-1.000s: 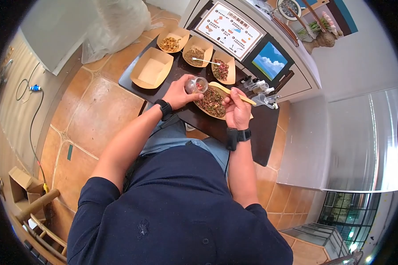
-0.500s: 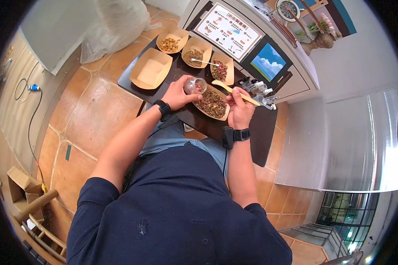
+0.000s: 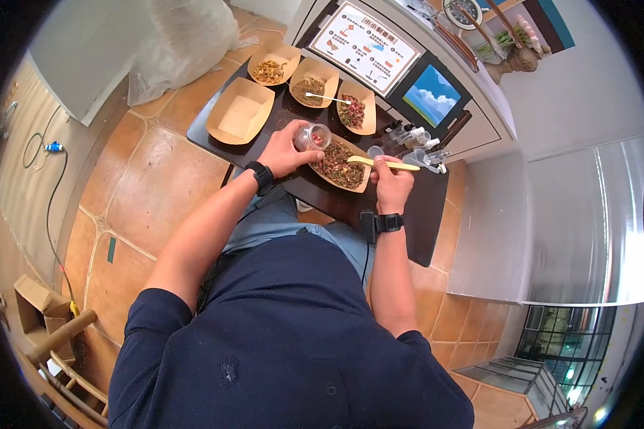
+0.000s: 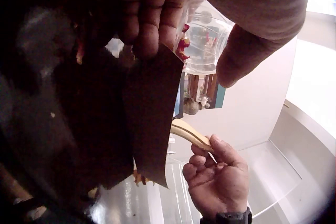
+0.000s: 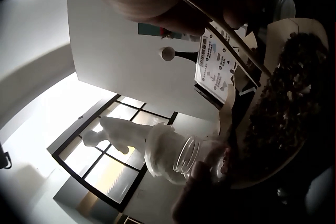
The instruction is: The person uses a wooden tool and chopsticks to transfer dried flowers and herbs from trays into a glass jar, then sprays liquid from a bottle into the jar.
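Note:
My left hand [image 3: 283,154] grips a small clear glass jar [image 3: 314,137] around its side, its mouth tilted toward the right. A few red dried pieces [image 4: 184,45] lie inside it. Between thumb and fingers, my right hand [image 3: 393,189] pinches light wooden tweezers [image 3: 402,166]. Their two prongs [image 5: 247,48] stand slightly apart in the right wrist view. The tips reach over dried, mixed plant bits [image 3: 341,170] in a kraft paper tray [image 3: 368,179], right beside the jar.
Farther back on the dark table [image 3: 418,229] stand an unfilled paper tray [image 3: 240,111] and several filled ones. A white stick [image 3: 325,97] bridges two of them. Small bottles [image 3: 416,138], a printed instruction sheet [image 3: 365,46] and a screen [image 3: 432,96] are at the back right.
The tweezers have swung from beside the jar's mouth down over the plant bits, their tips now lower and pointing left. The left hand and jar have stayed nearly in place.

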Motion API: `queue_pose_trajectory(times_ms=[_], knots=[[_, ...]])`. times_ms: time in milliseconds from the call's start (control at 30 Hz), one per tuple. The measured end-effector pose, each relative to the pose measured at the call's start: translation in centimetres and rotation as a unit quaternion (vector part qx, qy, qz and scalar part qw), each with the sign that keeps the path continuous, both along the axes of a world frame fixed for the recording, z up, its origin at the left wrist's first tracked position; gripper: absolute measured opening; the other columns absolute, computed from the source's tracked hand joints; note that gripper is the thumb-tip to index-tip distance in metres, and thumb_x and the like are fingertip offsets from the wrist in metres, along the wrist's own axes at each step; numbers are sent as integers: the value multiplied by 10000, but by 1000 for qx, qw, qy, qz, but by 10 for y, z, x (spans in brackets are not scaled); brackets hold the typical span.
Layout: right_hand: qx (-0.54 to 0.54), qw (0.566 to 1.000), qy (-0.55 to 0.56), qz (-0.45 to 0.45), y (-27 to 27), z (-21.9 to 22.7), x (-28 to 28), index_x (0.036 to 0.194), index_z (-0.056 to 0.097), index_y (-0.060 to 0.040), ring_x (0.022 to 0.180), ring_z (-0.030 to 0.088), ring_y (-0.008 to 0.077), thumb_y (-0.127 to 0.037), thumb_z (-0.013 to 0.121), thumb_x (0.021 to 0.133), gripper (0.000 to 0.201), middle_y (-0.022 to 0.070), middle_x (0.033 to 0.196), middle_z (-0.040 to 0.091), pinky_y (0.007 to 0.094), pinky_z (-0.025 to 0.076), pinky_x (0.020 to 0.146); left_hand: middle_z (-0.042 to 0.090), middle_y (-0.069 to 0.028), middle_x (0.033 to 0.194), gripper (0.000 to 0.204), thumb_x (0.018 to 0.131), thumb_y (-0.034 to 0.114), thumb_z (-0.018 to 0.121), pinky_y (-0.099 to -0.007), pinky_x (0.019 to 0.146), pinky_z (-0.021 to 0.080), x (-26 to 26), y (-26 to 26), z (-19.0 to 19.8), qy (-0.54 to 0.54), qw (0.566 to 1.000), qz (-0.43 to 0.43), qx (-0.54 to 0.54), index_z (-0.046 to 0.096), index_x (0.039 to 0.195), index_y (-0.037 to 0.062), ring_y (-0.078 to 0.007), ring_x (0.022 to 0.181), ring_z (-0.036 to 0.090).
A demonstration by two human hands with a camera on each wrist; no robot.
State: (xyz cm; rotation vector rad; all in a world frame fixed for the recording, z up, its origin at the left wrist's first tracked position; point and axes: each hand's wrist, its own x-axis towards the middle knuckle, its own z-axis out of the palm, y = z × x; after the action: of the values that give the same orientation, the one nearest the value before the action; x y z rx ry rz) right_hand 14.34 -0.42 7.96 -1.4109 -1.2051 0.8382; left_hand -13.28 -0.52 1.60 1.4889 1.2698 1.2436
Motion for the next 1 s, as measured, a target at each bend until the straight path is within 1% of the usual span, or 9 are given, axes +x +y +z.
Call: queue_pose_trajectory(times_ms=[133, 200, 333, 500, 833, 900, 933, 1000], knots=[[-9, 1000, 11, 26, 0, -3, -1, 1058, 788, 7, 625, 675, 98, -99, 810, 964, 143, 47, 801, 741, 244, 535, 574, 782, -130, 1159, 752, 808, 393, 958, -366, 935, 593, 0, 1, -3, -3, 1000, 0, 10, 625, 1383, 41, -200, 1039, 745], [-31, 998, 8, 48, 1, -5, -3, 1053, 787, 14, 635, 679, 102, -130, 811, 967, 170, 49, 811, 743, 254, 528, 580, 782, -131, 1164, 759, 807, 408, 960, -365, 938, 594, 0, 2, -5, -12, 1000, -4, 8, 626, 1382, 42, -203, 1042, 747], [-25, 998, 14, 47, 1, -9, -8, 1045, 792, 12, 627, 677, 101, -131, 809, 968, 163, 48, 803, 744, 253, 526, 577, 783, -129, 1166, 761, 807, 413, 961, -364, 942, 593, 0, 1, -3, -4, 1000, -1, 6, 627, 1380, 40, -201, 1044, 747], [-28, 998, -25, 51, 1, -13, -9, 1043, 802, 0, 629, 681, 103, -140, 814, 963, 161, 38, 802, 748, 259, 526, 577, 783, -130, 1166, 763, 810, 412, 958, -367, 948, 592, 1, 0, -2, -17, 1000, -3, 11, 624, 1382, 33, -205, 1049, 749], [-36, 997, -31, 53, 3, -18, -12, 1051, 802, 0, 628, 682, 103, -142, 809, 969, 164, 33, 790, 744, 262, 529, 577, 779, -134, 1177, 768, 808, 400, 955, -370, 949, 592, 1, 1, -4, -11, 1000, 1, 13, 618, 1388, 28, -210, 1053, 749], [-40, 998, -4, 38, 2, -15, -14, 1083, 783, 27, 623, 679, 107, -97, 800, 978, 163, 60, 801, 744, 248, 542, 576, 778, -136, 1179, 768, 807, 390, 954, -372, 951, 593, 0, 0, -2, -9, 1000, 0, 8, 614, 1392, 26, -211, 1056, 748], [-40, 998, -4, 38, 2, -14, -14, 1083, 783, 27, 623, 679, 107, -97, 800, 978, 163, 60, 801, 744, 248, 542, 576, 778, -136, 1179, 768, 807, 390, 954, -372, 951, 593, 0, 0, -1, -9, 1000, 0, 8, 614, 1392, 26, -211, 1056, 748], [-18, 998, 37, 48, 2, -14, -11, 1116, 780, 13, 637, 691, 110, -124, 799, 994, 184, 39, 813, 743, 262, 556, 579, 778, -138, 1184, 766, 807, 380, 954, -372, 955, 593, 0, 1, -1, -5, 1000, -1, 9, 613, 1394, 25, -213, 1058, 748]])
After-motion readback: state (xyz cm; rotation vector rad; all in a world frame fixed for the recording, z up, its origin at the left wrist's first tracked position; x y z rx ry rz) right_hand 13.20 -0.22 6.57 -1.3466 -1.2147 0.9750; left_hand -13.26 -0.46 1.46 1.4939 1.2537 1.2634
